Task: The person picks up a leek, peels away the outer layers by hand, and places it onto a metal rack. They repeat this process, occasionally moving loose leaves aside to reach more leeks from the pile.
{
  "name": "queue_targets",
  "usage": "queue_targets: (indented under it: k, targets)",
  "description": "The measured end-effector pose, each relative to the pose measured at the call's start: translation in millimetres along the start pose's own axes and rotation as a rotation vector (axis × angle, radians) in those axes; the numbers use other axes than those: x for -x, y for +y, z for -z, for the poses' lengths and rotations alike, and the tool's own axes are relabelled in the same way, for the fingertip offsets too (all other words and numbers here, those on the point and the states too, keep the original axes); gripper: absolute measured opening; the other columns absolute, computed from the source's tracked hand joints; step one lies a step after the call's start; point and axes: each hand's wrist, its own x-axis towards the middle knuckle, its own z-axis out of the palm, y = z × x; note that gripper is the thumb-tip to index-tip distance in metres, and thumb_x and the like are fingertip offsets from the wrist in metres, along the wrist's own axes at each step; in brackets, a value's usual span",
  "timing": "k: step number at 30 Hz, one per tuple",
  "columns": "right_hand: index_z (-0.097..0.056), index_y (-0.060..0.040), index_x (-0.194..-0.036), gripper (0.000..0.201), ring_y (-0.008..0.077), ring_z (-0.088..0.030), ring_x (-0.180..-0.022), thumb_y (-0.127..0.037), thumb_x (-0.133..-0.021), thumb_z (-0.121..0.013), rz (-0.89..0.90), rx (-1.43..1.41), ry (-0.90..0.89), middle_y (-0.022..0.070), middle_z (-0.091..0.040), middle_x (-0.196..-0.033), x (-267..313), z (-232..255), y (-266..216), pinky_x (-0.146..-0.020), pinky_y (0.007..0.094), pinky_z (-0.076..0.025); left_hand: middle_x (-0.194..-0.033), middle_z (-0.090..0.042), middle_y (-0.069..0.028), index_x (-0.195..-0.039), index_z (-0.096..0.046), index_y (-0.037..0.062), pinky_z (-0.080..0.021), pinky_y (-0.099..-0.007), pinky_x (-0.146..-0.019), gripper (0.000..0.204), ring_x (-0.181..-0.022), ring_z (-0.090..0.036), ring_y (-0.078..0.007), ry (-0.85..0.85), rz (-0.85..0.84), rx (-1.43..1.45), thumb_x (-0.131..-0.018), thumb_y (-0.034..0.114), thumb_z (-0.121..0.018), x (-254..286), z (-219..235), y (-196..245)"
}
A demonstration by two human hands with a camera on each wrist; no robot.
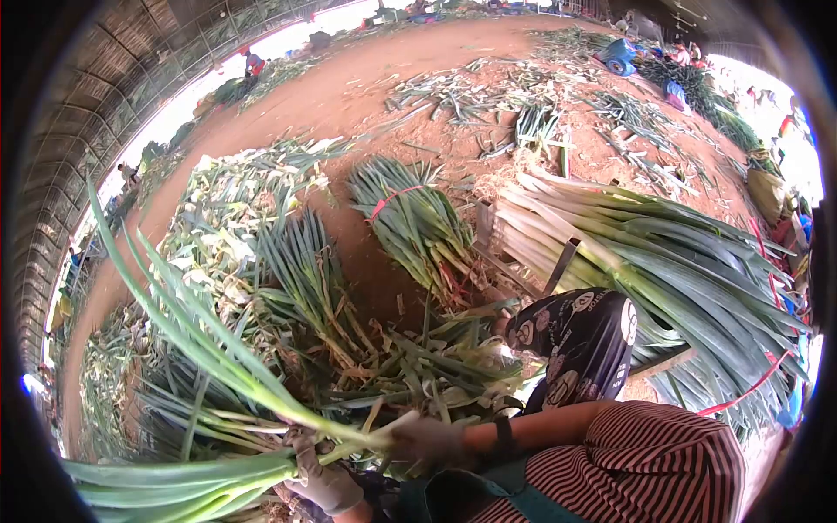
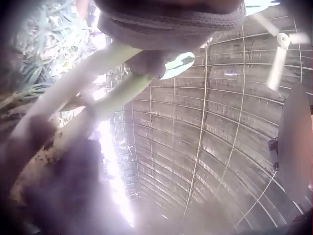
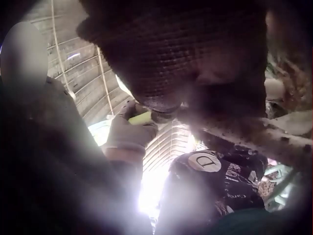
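While your L hand [image 1: 324, 482] gripped the leeks [image 1: 261, 383], your R hand [image 1: 427, 442] held their pale butt ends, just beside it. Both hands were gloved. L fingers were curled round the stalks; L wrist cam showed two stalks side by side, running diagonally down to the lower L. R fingers looked closed on the butts, but blur + the glove back in R wrist cam hid the exact grip; couldn't tell how each finger lay.

Loc: leeks were low in head view, L of your knee, long green leaves slanting up-L. A second spray of leaves [image 1: 174, 479] ran out L from under your L hand. Leafy trimmings [image 1: 462, 370] lay just beyond your hands.

Rest: a loose green bunch [image 1: 305, 279] lay on the gnd ahead, near a bundle w/ a red tie [image 1: 410, 218]. Big leek stack [image 1: 663, 253] was on your R, white ends toward the middle, pink ribbon [image 1: 741, 388] hanging by it. Your patterned trouser knee [image 1: 580, 344] was between stack & hands; striped sleeve [image 1: 663, 453] at bottom R. Dirt floor [image 1: 392, 70] bkgd, w/ a seated person [image 1: 253, 64] far off. Ceiling fan [image 2: 282, 44] overhead, under a ribbed roof [image 2: 205, 122].
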Motion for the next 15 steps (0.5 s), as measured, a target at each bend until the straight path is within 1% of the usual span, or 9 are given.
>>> queue_targets:
  k: [1,2,3,4,5,7,9,12,15]
  targets:
    - [-0.060,-0.0032,-0.098,0.036,0.0350,-0.064,-0.076,-0.039,-0.097,-0.054,-0.061,-0.037,0.100,0.0201,-0.062,-0.082,-0.1,4.6,-11.0,-0.067,0.0412,-0.049,-0.085,-0.060,-0.0054,-0.092,-0.059,0.0030,-0.041,-0.0213,-0.053,0.008,-0.061,-0.049,-0.0083,-0.094,0.009,-0.120,-0.088,0.010,-0.060,-2.0,10.2,-2.4]
    - [-0.060,-0.0038,-0.097,0.035,0.0399,-0.062,-0.072,-0.039,-0.096,-0.055,-0.097,-0.095,0.241,0.0215,-0.062,-0.080,-2.7,18.0,-27.0,-0.062,0.0445,-0.048,-0.085,-0.060,-0.0050,-0.089,-0.059,0.0035,-0.042,-0.0215,-0.052,0.007,-0.061,-0.052,-0.0091,-0.095,0.034,-0.132,-0.086,0.010,-0.060,4.0,2.4,-1.1]
    - [-0.060,-0.0040,-0.096,0.035,0.0403,-0.062,-0.073,-0.039,-0.095,-0.055,-0.036,0.031,0.306,0.0210,-0.062,-0.079,-10.1,25.7,-29.7,-0.061,0.0453,-0.047,-0.084,-0.060,-0.0046,-0.085,-0.058,0.0041,-0.043,-0.0217,-0.051,0.006,-0.061,-0.055,-0.0099,-0.095,0.053,-0.138,-0.084,0.010,-0.060,11.8,-8.6,-1.0]
    - [-0.060,-0.0043,-0.095,0.035,0.0408,-0.062,-0.073,-0.039,-0.095,-0.056,0.029,0.158,0.372,0.0205,-0.062,-0.078,-18.6,31.5,-31.0,-0.061,0.0460,-0.047,-0.081,-0.061,-0.0056,-0.080,-0.059,0.0053,-0.045,-0.0258,-0.054,0.004,-0.059,-0.055,-0.0121,-0.188,0.042,-0.237,-0.083,0.008,-0.061,15.6,-2.0,-10.8]
    - [-0.060,-0.0046,-0.094,0.034,0.0413,-0.061,-0.073,-0.039,-0.095,-0.056,0.095,0.283,0.441,0.0201,-0.062,-0.078,-26.5,36.3,-33.6,-0.061,0.0467,-0.047,-0.073,-0.059,-0.0052,-0.076,-0.060,0.0064,-0.046,-0.0310,-0.056,0.007,-0.056,-0.054,-0.0132,-0.205,0.159,-0.295,-0.082,0.008,-0.062,22.0,-3.3,-17.7]
    - [-0.060,-0.0046,-0.092,0.035,0.0403,-0.061,-0.069,-0.039,-0.094,-0.057,0.198,0.256,0.520,0.0186,-0.061,-0.074,-36.7,45.0,-48.4,-0.057,0.0465,-0.046,-0.064,-0.056,-0.0016,-0.078,-0.059,0.0054,-0.045,-0.0299,-0.052,0.012,-0.053,-0.052,-0.0121,-0.299,0.234,-0.262,-0.086,0.013,-0.063,37.0,6.2,-46.7]
    - [-0.060,-0.0047,-0.091,0.034,0.0393,-0.061,-0.068,-0.039,-0.093,-0.058,0.266,0.272,0.579,0.0173,-0.060,-0.074,-44.6,50.9,-54.2,-0.056,0.0463,-0.046,-0.062,-0.049,0.0002,-0.081,-0.056,0.0071,-0.038,-0.0243,-0.046,0.017,-0.049,-0.044,-0.0090,-0.255,0.415,-0.095,-0.090,0.018,-0.065,50.7,-1.7,-59.2]
    - [-0.061,-0.0059,-0.091,0.029,0.0355,-0.063,-0.068,-0.034,-0.088,-0.066,0.310,0.424,0.640,0.0138,-0.062,-0.076,-52.8,59.6,-56.8,-0.057,0.0439,-0.048,-0.063,-0.049,0.0009,-0.088,-0.058,0.0071,-0.037,-0.0223,-0.044,0.022,-0.047,-0.042,-0.0075,-0.170,0.412,-0.078,-0.090,0.027,-0.067,45.9,-1.7,-56.9]
    - [-0.061,-0.0059,-0.090,0.029,0.0328,-0.063,-0.066,-0.032,-0.083,-0.072,0.324,0.483,0.717,0.0118,-0.062,-0.078,-54.4,69.4,-51.5,-0.056,0.0414,-0.049,-0.059,-0.050,0.0007,-0.090,-0.061,0.0057,-0.035,-0.0217,-0.041,0.022,-0.047,-0.046,-0.0079,-0.063,0.465,-0.020,-0.088,0.027,-0.068,26.5,15.8,-44.9]
